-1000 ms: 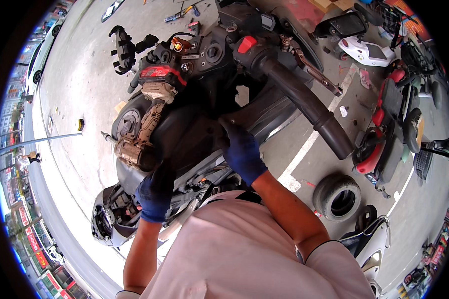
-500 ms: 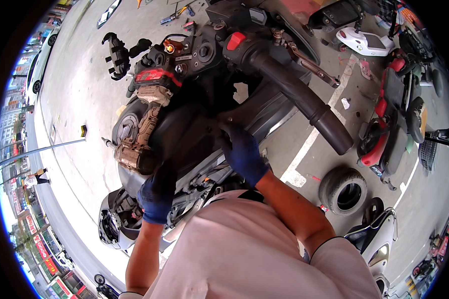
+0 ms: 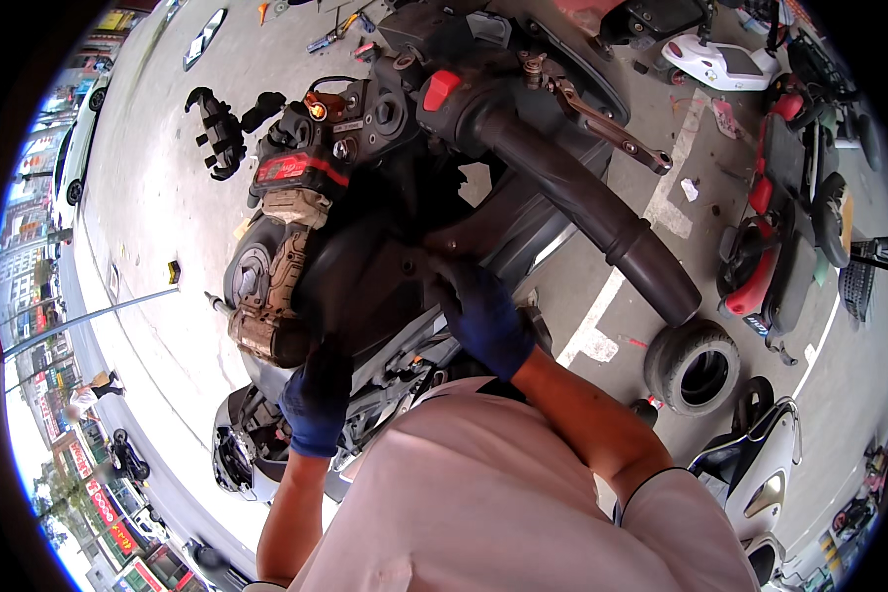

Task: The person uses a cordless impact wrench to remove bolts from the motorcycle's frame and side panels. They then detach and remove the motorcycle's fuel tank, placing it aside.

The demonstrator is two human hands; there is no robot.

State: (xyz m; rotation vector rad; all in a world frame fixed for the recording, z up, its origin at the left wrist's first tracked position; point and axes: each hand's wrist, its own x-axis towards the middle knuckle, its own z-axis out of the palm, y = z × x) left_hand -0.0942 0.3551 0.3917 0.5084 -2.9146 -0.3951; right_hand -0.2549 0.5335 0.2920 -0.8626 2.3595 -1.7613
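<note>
Both my hands wear dark blue work gloves and are at a black plastic panel [image 3: 370, 281] on a partly stripped motorcycle, below its handlebar [image 3: 572, 192]. My right hand [image 3: 483, 318] is closed at the panel's right edge, fingers curled toward a round hole in it. At the panel's lower left edge, my left hand [image 3: 316, 403] is closed too, its dark fingertips partly lost against the black plastic. Just beyond the left hand, a tan cordless power tool [image 3: 281, 271] with a red and black battery [image 3: 301, 170] rests on the bike.
A brown brake lever [image 3: 602, 123] juts out by the grip. Loose tires [image 3: 696, 370] lie on the ground at right, near a red and black vehicle part [image 3: 760, 257] and a white scooter [image 3: 760, 483]. Tools [image 3: 340, 33] lie on the pavement at the far side.
The whole view has shifted slightly, with the ground and tires appearing lower. Both hands stay at the panel's edges, and the power tool still rests on the bike.
</note>
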